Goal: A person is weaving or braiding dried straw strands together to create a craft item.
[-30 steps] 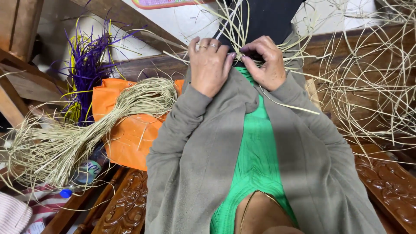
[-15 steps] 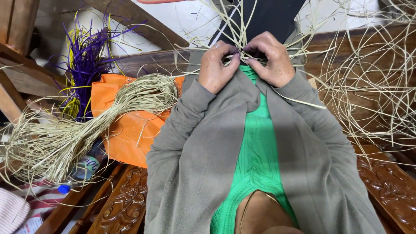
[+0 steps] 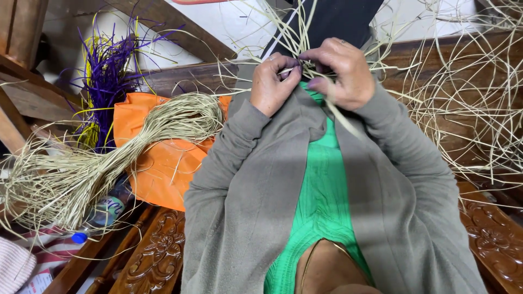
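Where both hands (image 3: 305, 71) pinch straw strands (image 3: 297, 41): orange bag (image 3: 158, 163) (left), loose tangle (image 3: 468, 103) right.

Pale straw-coloured strands (image 3: 294, 41) cross a black cloth (image 3: 338, 19). The sleeves (image 3: 245, 179) are grey-brown, the garment (image 3: 321, 201) bright green, the bag (image 3: 163, 169) orange, the fibres (image 3: 109, 76) purple and yellow.

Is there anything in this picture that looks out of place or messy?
Nothing looks damaged or spilled. The loose pale straw strands lie tangled over the wooden bench on the right, while the straw bundle on the orange bag is gathered neatly. A plastic bottle lies on its side under that bundle.
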